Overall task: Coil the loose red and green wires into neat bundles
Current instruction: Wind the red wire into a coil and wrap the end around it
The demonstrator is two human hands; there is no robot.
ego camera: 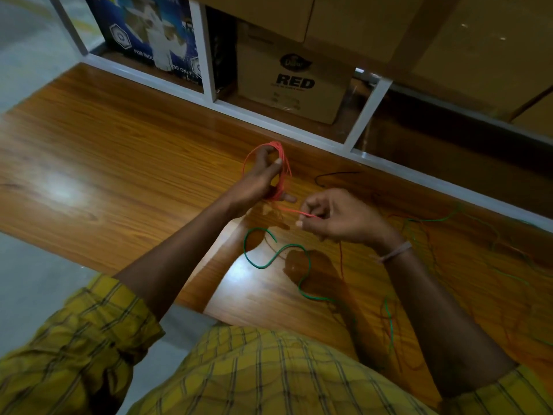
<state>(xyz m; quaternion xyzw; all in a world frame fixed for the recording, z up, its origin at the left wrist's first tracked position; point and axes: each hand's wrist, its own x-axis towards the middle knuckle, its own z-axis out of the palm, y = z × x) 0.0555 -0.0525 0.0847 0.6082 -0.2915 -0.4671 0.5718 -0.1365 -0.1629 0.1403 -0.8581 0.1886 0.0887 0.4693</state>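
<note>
You're working at a glossy wood-grain counter (119, 151), with ceiling light glaring off it in two patches, one at the left and one near your body. Your left hand (257, 182) is holding the red wire coil (279, 172), loops wrapped around the fingers and raised above the counter near its far edge. Your right hand (338, 217) is pinching the red wire's free strand (294, 211) between thumb and fingertips, just right of the coil; the strand is running taut between both hands.

The green wire (278, 254) is lying loose on the counter below your hands, snaking in an S toward your body. More green and red strands (431, 232) are tangling across the counter's right side, dim and blurred there. A thin dark wire (329, 176) is sitting near the far edge.

A white frame rail (269, 121) is bordering the counter's far side. Behind it, a cardboard box (296, 82) printed "RED" is standing beside a blue printed carton (149, 34). More plain cardboard boxes (449, 40) are stacking at upper right. Grey floor (27, 49) is showing at far left. You're wearing yellow checked sleeves (74, 339) and a pale band on the right wrist (395, 252).
</note>
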